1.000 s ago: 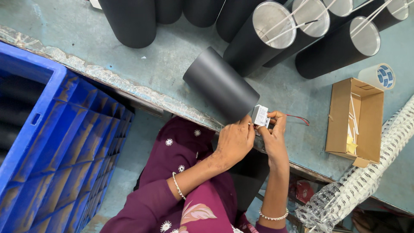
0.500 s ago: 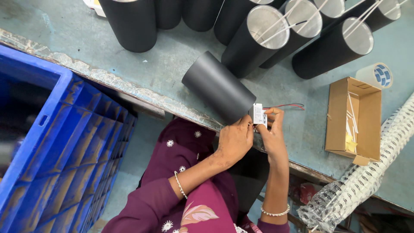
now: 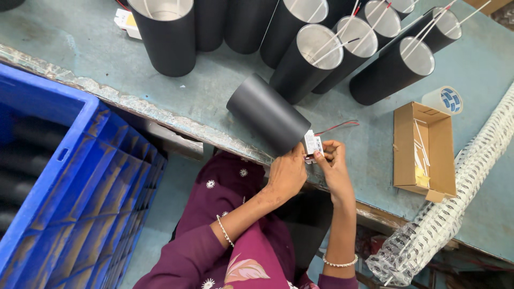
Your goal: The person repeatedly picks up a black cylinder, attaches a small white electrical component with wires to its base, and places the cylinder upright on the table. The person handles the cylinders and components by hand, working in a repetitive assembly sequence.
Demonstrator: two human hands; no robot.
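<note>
Head view: both hands, left hand (image 3: 286, 174) and right hand (image 3: 333, 163), pinch a small white module (image 3: 311, 143) at the mouth of a black cylinder (image 3: 267, 114) lying on the desk (image 3: 80, 48); its red-and-black wires (image 3: 337, 127) now trail farther out than a second ago.

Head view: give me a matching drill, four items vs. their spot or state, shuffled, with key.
Items:
1. black cylinder housing
2. small white module
3. open cardboard box
4. blue plastic crate

Places or states:
A. below the bench edge, beside the person
B. lying tilted on its side, braced by the left hand
C. on the bench past the right hand, holding thin white strips
D. pinched between the fingertips of both hands

Pairs: 1-B, 2-D, 3-C, 4-A
</note>
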